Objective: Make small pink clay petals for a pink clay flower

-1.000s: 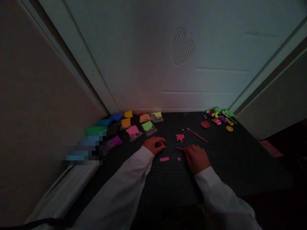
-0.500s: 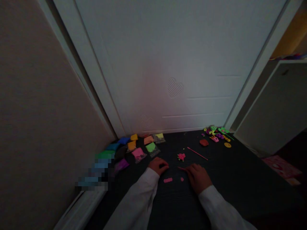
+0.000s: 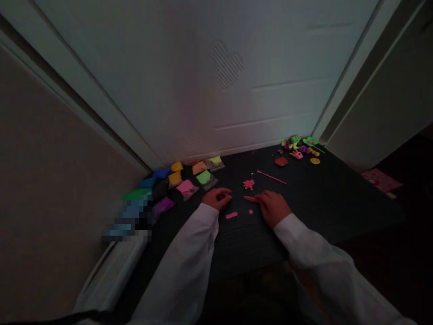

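Observation:
My right hand is closed around a pink clay tool, a flat pointed blade whose tip points left; its rear end is hidden in my fingers. My left hand is curled above the table with thumb and fingertips slightly apart, and I see nothing in it. Between and below the hands lie a flattened, bumpy strip of pink clay and a small pink clay piece. Just beyond the blade sits a small pink clay figure with green bits at its edge.
A thin pink stick lies behind my right hand, near a red lump. Bags of coloured clay spread along the left. Finished-looking clay pieces cluster at the back right of the dark table, against a white panel.
The camera view has tilted down, so the table sits higher in the picture. My left thumb and fingertips have parted slightly. The right hand still holds the pink tool, its blade now showing broader.

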Demonstrator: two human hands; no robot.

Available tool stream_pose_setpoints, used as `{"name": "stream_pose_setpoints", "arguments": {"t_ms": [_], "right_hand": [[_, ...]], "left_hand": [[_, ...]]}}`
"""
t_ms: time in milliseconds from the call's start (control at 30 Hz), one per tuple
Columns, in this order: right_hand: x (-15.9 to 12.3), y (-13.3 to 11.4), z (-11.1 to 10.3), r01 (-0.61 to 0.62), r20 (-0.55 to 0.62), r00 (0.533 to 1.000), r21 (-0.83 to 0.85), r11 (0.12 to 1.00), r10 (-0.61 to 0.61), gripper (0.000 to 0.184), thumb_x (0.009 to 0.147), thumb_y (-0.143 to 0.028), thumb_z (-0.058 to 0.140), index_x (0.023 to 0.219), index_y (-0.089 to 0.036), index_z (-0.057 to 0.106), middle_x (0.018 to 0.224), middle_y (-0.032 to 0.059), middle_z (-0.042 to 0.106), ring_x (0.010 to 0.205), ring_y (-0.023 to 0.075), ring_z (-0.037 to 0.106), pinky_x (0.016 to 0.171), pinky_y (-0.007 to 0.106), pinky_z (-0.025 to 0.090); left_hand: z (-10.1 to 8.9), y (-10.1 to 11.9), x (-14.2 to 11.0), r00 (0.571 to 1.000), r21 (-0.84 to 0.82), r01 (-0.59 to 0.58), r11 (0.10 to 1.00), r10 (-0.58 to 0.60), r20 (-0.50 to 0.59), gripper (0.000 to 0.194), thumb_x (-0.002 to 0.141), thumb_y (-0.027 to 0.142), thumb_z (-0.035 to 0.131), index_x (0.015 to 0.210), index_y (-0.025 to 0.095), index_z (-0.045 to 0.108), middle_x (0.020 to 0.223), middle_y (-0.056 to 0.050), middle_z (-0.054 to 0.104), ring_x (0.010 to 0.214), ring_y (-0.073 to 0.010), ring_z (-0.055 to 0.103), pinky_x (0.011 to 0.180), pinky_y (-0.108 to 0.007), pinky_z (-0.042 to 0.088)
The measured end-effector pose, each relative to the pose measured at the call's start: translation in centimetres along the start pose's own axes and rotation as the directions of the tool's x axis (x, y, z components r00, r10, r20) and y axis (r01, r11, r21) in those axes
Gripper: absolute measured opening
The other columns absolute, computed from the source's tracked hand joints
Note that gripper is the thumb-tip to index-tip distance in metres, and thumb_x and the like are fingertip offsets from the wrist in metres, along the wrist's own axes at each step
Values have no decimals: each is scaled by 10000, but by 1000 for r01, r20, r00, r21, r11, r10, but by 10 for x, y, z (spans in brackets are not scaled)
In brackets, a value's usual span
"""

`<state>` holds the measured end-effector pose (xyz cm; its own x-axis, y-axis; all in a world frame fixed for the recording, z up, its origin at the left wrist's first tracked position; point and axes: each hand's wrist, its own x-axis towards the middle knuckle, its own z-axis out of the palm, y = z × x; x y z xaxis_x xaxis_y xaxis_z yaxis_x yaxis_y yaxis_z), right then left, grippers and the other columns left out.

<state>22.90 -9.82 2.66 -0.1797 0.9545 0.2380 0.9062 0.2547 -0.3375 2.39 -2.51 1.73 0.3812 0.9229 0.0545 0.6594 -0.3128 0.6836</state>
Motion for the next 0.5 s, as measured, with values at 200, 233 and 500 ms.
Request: {"name": "stream_pose_setpoints", "arguments": {"t_ms": [200,233,500], "right_hand": [[11,7,-3,149,102,984,-12,989,-147,246,757,-218,354,963,-208,488,863,41,501,801,148,449,705,263,307],[14,8,-4,173,114,979,-5,985,-171,245,756,-221,356,963,-209,487,866,39,497,800,144,448,705,258,308],[24,12,-8,192,126,972,56,980,-198,176,748,-234,372,851,-193,508,831,28,488,764,127,440,673,240,325]], "left_hand": [[-3,5,-2,1000,35,-5,999,6,-26,311,703,408,408,813,174,580,717,-11,599,657,-114,522,595,-217,402],[-3,6,-2,1000,22,4,1000,-3,-31,314,718,397,390,842,170,569,701,-9,600,660,-113,527,603,-215,403],[-1,6,-2,995,27,-12,1000,15,-95,290,670,311,480,921,180,543,746,-7,602,639,-104,517,595,-216,417]]}}
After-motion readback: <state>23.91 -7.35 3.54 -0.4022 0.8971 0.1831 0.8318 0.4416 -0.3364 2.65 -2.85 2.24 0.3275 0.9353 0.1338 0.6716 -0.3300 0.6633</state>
